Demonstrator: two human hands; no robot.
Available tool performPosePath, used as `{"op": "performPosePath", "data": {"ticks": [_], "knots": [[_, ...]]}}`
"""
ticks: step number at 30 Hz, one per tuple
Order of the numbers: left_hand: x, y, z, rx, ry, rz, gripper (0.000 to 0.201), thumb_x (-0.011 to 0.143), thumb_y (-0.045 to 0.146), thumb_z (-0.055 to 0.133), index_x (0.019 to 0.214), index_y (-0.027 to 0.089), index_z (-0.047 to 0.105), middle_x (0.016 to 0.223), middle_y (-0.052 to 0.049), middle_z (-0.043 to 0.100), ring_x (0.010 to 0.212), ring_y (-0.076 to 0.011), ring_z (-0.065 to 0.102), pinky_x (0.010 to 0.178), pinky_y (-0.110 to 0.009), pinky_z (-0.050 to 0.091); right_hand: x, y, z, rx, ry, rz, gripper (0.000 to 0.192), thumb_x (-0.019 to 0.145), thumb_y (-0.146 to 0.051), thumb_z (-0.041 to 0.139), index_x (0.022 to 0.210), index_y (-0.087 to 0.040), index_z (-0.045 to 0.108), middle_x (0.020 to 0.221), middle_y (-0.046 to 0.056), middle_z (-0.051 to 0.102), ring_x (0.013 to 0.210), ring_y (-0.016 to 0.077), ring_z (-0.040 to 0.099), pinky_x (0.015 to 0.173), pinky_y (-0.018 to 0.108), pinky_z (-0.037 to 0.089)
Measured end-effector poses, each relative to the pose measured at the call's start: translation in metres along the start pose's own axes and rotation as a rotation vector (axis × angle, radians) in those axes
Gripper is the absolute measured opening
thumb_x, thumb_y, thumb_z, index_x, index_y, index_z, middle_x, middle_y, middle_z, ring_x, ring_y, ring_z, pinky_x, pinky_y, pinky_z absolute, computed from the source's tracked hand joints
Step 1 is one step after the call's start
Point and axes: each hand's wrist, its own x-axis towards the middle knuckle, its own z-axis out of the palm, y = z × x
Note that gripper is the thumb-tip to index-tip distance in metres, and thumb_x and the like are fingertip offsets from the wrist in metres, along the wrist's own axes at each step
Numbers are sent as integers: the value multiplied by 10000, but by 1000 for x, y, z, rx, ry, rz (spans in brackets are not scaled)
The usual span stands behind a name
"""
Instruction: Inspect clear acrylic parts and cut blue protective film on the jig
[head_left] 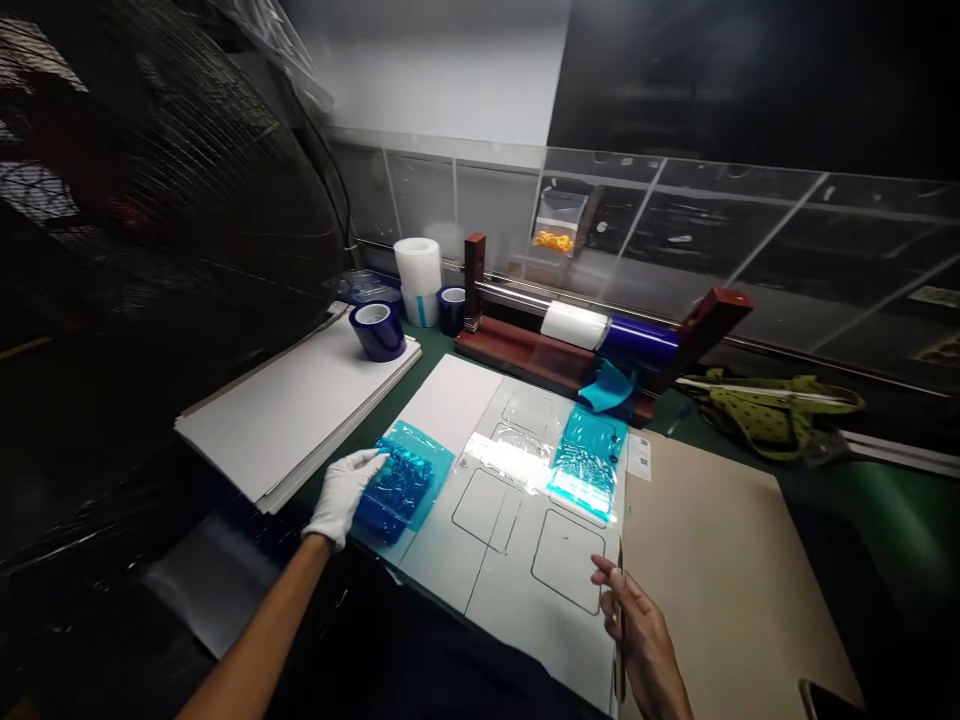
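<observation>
Left hand point(346, 492): white-gloved, fingers spread flat on blue film piece point(401, 482), gripping nothing.
Blue film piece: left edge of clear template sheet point(517, 560).
Right hand point(637, 625): bare, fingers closed around thin knife point(620, 625), at the sheet's right edge.

We see a white cloth glove on the left hand point(343, 493), matt and soft-looking, pressed on a glossy blue plastic film piece point(403, 480) that is wrinkled and shiny. At three o'clock of it lies a clear, glossy plastic template sheet point(517, 530), glaring under the light, with a second crinkled blue film piece point(589, 462) on it. The bare right hand point(641, 635) holds a thin tool point(620, 620), seemingly metal. At twelve o'clock stands a dark red, smooth wooden-looking roll holder point(525, 350) carrying shiny blue film. We note matt white boards point(292, 405) at ten o'clock and matt brown cardboard point(712, 560) at three o'clock.
</observation>
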Motion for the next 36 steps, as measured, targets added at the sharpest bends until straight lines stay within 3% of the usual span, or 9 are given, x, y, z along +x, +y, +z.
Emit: {"op": "performPosePath", "data": {"ticks": [3, 7, 14, 18, 20, 22, 25, 30, 36], "knots": [[15, -6, -34, -9, 41, -17, 604, 481, 527, 791, 910, 117, 682, 718, -42, 704, 662, -176, 645, 650, -303, 533, 5, -4, 9, 35, -42, -24, 493, 700, -573, 670, 1041, -217, 685, 815, 3, 488, 595, 96, 385, 423, 194, 341], [22, -17, -46, 25, 56, -21, 579, 499, 520, 779, 906, 119, 688, 778, -61, 717, 708, -187, 650, 701, -320, 536, 10, -12, 18, 21, -64, -4, 515, 700, -556, 679, 1082, -211, 676, 746, -2, 453, 605, 111, 399, 445, 204, 365], [22, -17, -43, 262, 113, 26, 546, 588, 531, 725, 987, 160, 698, 1014, -98, 688, 972, -277, 614, 896, -413, 486, 25, -10, 15, -144, -86, 2, 548, 722, -598, 627, 1096, -199, 656, 686, -15, 449, 612, 121, 409, 501, 220, 392], [19, -1, -32, 538, 352, 167, 751, 615, 539, 723, 1271, 226, 534, 1435, -108, 370, 1346, -379, 234, 1110, -554, 153, 38, 0, 14, -373, 38, -45, 580, 689, -605, 618, 1095, -191, 617, 758, 10, 542, 702, 172, 515, 592, 268, 462], [18, 6, -13, 775, 380, 330, 729, 711, 561, 637, 1338, 238, 454, 1474, -99, 300, 1372, -359, 174, 1115, -543, 135, 46, 4, 18, -507, 109, -75, 537, 701, -587, 578, 1056, -184, 605, 866, 54, 600, 800, 220, 566, 635, 301, 483], [17, 8, 19, 975, 198, 514, 693, 788, 564, 543, 1371, 215, 405, 1487, -103, 282, 1381, -335, 176, 1115, -500, 178, 56, 8, 23, -683, 153, -118, 430, 742, -539, 509, 975, -190, 604, 938, 83, 631, 846, 247, 593, 673, 326, 478], [18, 3, 84, 1071, -265, 679, 751, 798, 576, 512, 1410, 180, 332, 1498, -113, 277, 1387, -341, 173, 1121, -475, 180, 71, 10, 35, -879, 187, -177, 313, 776, -453, 438, 880, -208, 603, 938, 89, 663, 842, 263, 616, 714, 349, 443], [28, -17, 179, 1087, -698, 829, 972, 588, 665, 662, 1406, 259, 332, 1496, -74, 306, 1375, -297, 241, 1133, -396, 177, 90, 12, 57, -885, 197, -211, 248, 770, -396, 439, 804, -216, 606, 873, 96, 676, 862, 293, 614, 700, 349, 417], [48, -32, 212, 1103, -873, 924, 1036, 512, 634, 719, 1385, 215, 352, 1423, -113, 412, 1332, -318, 308, 1127, -435, 162, 101, 14, 71, -746, 156, -182, 224, 746, -387, 485, 756, -208, 618, 828, 66, 689, 775, 232, 633, 673, 294, 443]]}}
